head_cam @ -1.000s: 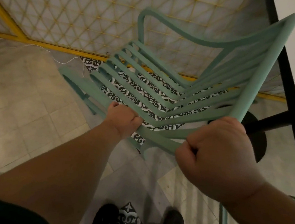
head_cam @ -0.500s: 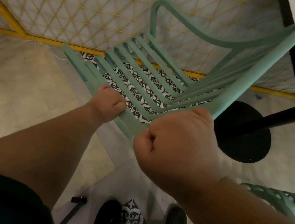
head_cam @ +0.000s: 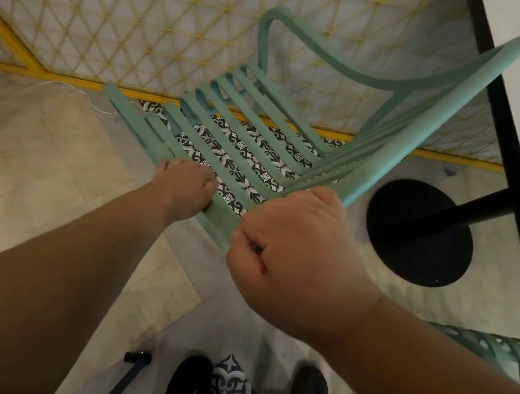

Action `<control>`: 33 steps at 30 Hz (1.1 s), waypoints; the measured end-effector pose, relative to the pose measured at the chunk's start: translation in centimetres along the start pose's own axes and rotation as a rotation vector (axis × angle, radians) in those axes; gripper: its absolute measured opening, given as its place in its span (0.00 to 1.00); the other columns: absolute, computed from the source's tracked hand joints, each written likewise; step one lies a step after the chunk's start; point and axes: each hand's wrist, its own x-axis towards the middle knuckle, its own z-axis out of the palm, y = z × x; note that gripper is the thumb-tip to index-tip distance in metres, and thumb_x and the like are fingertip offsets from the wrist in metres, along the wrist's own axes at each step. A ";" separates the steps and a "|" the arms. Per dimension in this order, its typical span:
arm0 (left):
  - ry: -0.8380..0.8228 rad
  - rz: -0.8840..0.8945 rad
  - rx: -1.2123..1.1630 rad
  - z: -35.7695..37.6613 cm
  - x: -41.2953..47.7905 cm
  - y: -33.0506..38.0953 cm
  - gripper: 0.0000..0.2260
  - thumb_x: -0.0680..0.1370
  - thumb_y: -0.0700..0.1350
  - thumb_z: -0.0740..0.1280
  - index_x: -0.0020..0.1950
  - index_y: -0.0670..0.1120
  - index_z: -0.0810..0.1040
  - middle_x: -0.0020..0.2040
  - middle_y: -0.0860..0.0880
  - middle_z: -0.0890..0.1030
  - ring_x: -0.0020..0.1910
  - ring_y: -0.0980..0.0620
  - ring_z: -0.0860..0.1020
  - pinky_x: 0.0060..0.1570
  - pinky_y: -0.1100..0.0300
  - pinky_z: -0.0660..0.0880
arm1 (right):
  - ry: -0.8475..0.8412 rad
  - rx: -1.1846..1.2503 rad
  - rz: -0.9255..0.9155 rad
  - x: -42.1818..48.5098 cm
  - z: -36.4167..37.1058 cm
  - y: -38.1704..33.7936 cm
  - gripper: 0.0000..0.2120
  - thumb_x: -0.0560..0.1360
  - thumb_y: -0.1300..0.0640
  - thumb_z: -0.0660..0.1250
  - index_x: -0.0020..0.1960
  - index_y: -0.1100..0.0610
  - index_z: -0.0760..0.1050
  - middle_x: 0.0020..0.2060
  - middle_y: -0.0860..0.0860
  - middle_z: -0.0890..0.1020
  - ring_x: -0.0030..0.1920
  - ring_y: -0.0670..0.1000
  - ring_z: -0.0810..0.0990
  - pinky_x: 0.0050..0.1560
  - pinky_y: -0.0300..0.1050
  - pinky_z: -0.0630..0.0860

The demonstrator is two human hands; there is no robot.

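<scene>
With left hand (head_cam: pixel 185 188) and right hand (head_cam: pixel 297 253) each in a closed grip on its near frame, the green slatted chair (head_cam: pixel 399 154), tilted above the floor (head_cam: pixel 46 156), seems stiff, light plastic.

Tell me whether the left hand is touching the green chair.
Touching. The head view shows the left hand gripping the green chair, its fingers curled round the edge of the slatted frame with no gap.
</scene>
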 end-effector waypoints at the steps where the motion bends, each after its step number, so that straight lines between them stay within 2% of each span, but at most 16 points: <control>1: 0.062 -0.014 -0.128 -1.0 -1.7 1.4 0.15 0.80 0.53 0.54 0.52 0.52 0.80 0.53 0.47 0.81 0.56 0.44 0.76 0.63 0.46 0.69 | -0.027 0.072 -0.046 -0.2 -0.4 0.7 0.17 0.76 0.50 0.57 0.30 0.54 0.71 0.24 0.48 0.69 0.29 0.50 0.68 0.46 0.48 0.66; 3: 0.166 -0.030 -0.441 -3.3 -5.7 4.8 0.13 0.80 0.54 0.56 0.53 0.53 0.79 0.48 0.50 0.81 0.48 0.48 0.77 0.51 0.50 0.73 | -0.042 0.175 -0.116 -0.5 -1.4 2.5 0.16 0.78 0.51 0.59 0.36 0.53 0.80 0.27 0.47 0.74 0.33 0.49 0.73 0.47 0.47 0.68; 4: 0.199 -0.024 -0.540 -4.6 -7.7 6.6 0.12 0.81 0.53 0.57 0.54 0.53 0.79 0.48 0.52 0.80 0.47 0.51 0.77 0.48 0.52 0.73 | -0.029 0.173 -0.130 -0.4 -1.9 3.4 0.17 0.78 0.50 0.59 0.39 0.53 0.82 0.29 0.47 0.77 0.35 0.49 0.76 0.49 0.47 0.69; 7: 0.204 -0.002 -0.607 -7.5 -12.1 11.4 0.14 0.83 0.53 0.58 0.66 0.54 0.77 0.58 0.55 0.79 0.54 0.55 0.76 0.55 0.51 0.74 | 0.070 0.101 -0.090 0.5 -3.2 7.0 0.19 0.79 0.49 0.57 0.42 0.54 0.84 0.33 0.49 0.82 0.39 0.51 0.79 0.57 0.50 0.70; 9: 0.186 0.017 -0.549 -8.6 -13.5 13.9 0.17 0.83 0.56 0.57 0.70 0.54 0.73 0.62 0.55 0.78 0.56 0.54 0.76 0.58 0.49 0.75 | 0.125 0.060 -0.049 1.4 -4.0 9.7 0.20 0.80 0.48 0.56 0.43 0.53 0.84 0.34 0.49 0.82 0.41 0.52 0.78 0.64 0.51 0.69; 11: 0.193 0.039 -0.428 -9.0 -14.0 15.9 0.17 0.82 0.57 0.56 0.68 0.53 0.73 0.59 0.54 0.79 0.54 0.51 0.78 0.55 0.47 0.77 | 0.164 -0.006 -0.042 2.2 -4.5 12.4 0.21 0.80 0.48 0.56 0.42 0.54 0.84 0.33 0.50 0.81 0.40 0.54 0.78 0.65 0.54 0.69; 16: 0.189 0.075 -0.258 -7.2 -13.7 18.9 0.14 0.83 0.59 0.52 0.55 0.51 0.70 0.47 0.51 0.77 0.44 0.47 0.77 0.45 0.49 0.76 | 0.206 -0.083 -0.083 3.9 -4.7 16.6 0.23 0.81 0.49 0.57 0.31 0.58 0.73 0.27 0.53 0.73 0.33 0.58 0.72 0.53 0.56 0.72; 20: 0.204 0.080 -0.102 -6.0 -12.9 19.0 0.12 0.84 0.59 0.52 0.50 0.51 0.63 0.40 0.50 0.72 0.38 0.47 0.73 0.36 0.53 0.70 | 0.223 -0.117 -0.107 4.6 -4.1 17.9 0.24 0.80 0.50 0.57 0.28 0.60 0.71 0.23 0.54 0.71 0.28 0.59 0.70 0.40 0.54 0.70; 22: 0.216 0.085 -0.059 -5.8 -12.7 18.9 0.13 0.84 0.59 0.52 0.49 0.51 0.61 0.37 0.51 0.68 0.36 0.47 0.72 0.35 0.54 0.68 | 0.253 -0.128 -0.108 4.8 -3.7 17.7 0.23 0.78 0.52 0.56 0.27 0.60 0.68 0.22 0.55 0.68 0.26 0.59 0.68 0.37 0.51 0.68; 27: 0.202 0.097 -0.030 -5.7 -12.4 18.6 0.15 0.84 0.60 0.53 0.49 0.50 0.63 0.38 0.51 0.70 0.36 0.47 0.72 0.34 0.54 0.67 | 0.305 -0.172 -0.066 5.0 -3.1 17.0 0.19 0.76 0.54 0.54 0.26 0.56 0.62 0.21 0.51 0.64 0.25 0.56 0.63 0.38 0.47 0.59; 33: 0.170 0.106 -0.016 -5.9 -12.4 18.1 0.15 0.84 0.60 0.53 0.48 0.50 0.63 0.35 0.53 0.66 0.34 0.48 0.69 0.36 0.54 0.65 | 0.335 -0.154 -0.013 4.7 -2.7 16.5 0.18 0.76 0.54 0.54 0.28 0.54 0.63 0.23 0.48 0.65 0.28 0.55 0.64 0.43 0.47 0.58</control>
